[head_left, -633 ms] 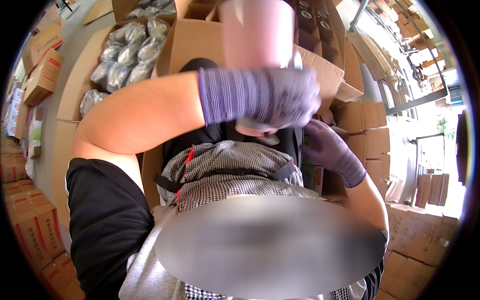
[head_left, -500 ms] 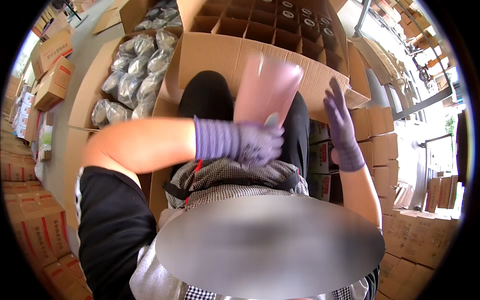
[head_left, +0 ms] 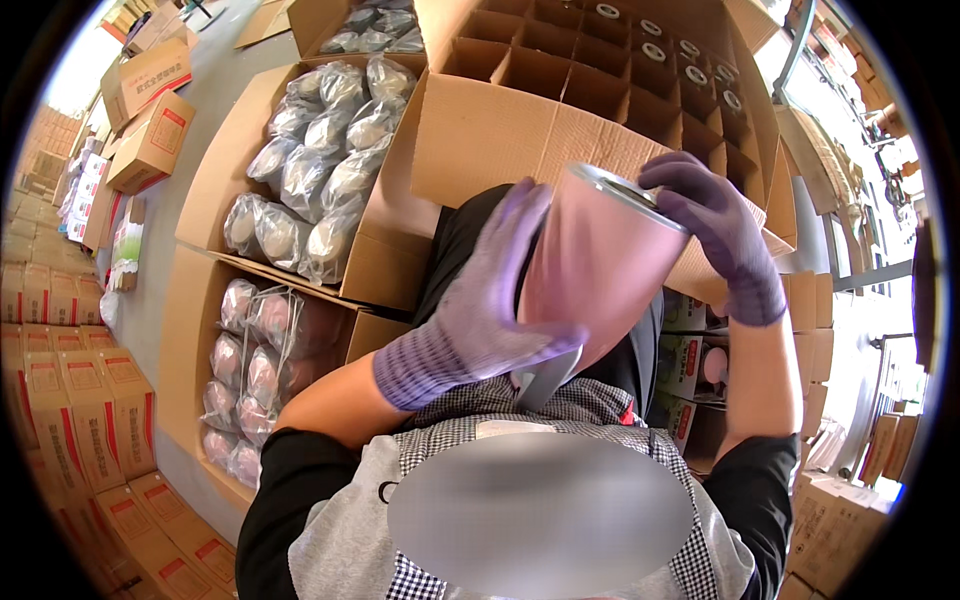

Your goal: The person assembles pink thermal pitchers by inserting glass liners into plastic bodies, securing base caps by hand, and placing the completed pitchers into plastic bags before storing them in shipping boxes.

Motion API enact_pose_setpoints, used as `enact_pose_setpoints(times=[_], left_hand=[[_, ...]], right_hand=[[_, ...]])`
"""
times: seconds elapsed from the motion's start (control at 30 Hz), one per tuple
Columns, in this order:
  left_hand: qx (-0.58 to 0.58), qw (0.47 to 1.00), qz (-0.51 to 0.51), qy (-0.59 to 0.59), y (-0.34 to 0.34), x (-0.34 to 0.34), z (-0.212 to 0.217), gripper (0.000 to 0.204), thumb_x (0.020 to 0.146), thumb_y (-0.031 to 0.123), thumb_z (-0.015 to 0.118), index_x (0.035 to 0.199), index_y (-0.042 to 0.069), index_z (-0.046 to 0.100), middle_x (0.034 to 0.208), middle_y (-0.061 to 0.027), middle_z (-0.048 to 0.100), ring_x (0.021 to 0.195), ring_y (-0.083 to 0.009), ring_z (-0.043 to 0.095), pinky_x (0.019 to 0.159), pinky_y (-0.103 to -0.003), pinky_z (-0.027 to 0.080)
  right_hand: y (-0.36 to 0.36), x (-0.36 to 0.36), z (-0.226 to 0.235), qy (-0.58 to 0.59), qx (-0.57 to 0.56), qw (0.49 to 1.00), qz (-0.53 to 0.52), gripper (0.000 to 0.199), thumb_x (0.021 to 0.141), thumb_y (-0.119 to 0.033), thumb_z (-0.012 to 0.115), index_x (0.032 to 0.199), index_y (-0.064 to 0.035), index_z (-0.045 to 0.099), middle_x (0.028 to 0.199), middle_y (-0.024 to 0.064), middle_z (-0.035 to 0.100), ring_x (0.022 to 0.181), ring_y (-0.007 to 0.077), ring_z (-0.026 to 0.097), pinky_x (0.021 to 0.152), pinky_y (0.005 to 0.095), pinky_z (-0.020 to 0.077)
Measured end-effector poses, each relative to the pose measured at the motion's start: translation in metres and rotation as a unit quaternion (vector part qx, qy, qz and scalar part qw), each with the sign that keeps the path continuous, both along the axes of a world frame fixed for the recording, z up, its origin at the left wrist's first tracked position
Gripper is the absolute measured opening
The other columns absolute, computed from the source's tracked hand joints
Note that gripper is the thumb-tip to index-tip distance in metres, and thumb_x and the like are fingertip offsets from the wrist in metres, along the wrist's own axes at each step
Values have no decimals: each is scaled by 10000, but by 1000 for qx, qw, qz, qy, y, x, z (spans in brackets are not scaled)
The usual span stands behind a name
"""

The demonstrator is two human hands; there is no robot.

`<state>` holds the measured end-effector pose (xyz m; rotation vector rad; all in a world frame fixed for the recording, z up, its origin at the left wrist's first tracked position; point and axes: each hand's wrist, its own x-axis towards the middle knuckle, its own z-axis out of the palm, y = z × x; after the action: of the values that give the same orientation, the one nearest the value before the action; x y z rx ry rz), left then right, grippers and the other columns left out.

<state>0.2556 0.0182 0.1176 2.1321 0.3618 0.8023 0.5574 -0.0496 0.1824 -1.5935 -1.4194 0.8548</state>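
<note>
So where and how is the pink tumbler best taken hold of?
Probably mid-body on the tumbler, from its left and right sides: it leans, and its long, smooth wall offers a broad grip there. The metal rim at the far end might suit steadying; the grey strip at the near end looks narrow.

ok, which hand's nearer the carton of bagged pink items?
Left. The left hand is right of that carton, beside the pink tumbler; the right hand is farther right, at the tumbler's silver rim.

Glossy tumbler (head_left: 600,270) w/ metal rim (head_left: 598,180), matt cardbd box (head_left: 495,135), knit gloves (head_left: 478,312), plas. bags (head_left: 305,180)
</note>
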Motion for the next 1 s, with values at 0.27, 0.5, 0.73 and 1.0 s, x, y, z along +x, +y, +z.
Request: enact_pose_setpoints(times=[0.27,0.5,0.73,1.0], left_hand=[[-42,990,-119,-64,5,29,-58,678,732,393,882,1333,205,631,1682,-346,-65,1507,-637,-94,1177,-746,25],[-200,932,-280,-118,57,18,-73,221,750,150,841,943,127,736,1702,-306,72,1577,-480,50,1247,-542,133],[-330,937,-46,107,29,7,-89,305,778,187,812,987,20,665,1266,-222,685,1149,-272,689,961,-380,539],[-173,980,-96,-4,-49,-30,-109,225,756,124,789,773,37,582,979,-184,737,1001,-341,748,879,-413,579]], right_hand=[[97,15,63,-236,-352,869,257,405,1003,-241,669,1352,-38,641,1265,183,640,1174,294,626,1039,374,490],[101,38,66,-357,-144,774,503,396,993,-223,654,1357,-77,597,1283,172,612,1114,342,646,965,426,529],[8,0,37,-471,-4,778,415,225,884,-185,735,1080,-82,697,1000,59,657,916,241,671,831,399,538],[-133,-67,41,-603,111,713,340,149,827,-178,713,944,-86,720,1071,74,672,1019,301,655,852,431,522]])
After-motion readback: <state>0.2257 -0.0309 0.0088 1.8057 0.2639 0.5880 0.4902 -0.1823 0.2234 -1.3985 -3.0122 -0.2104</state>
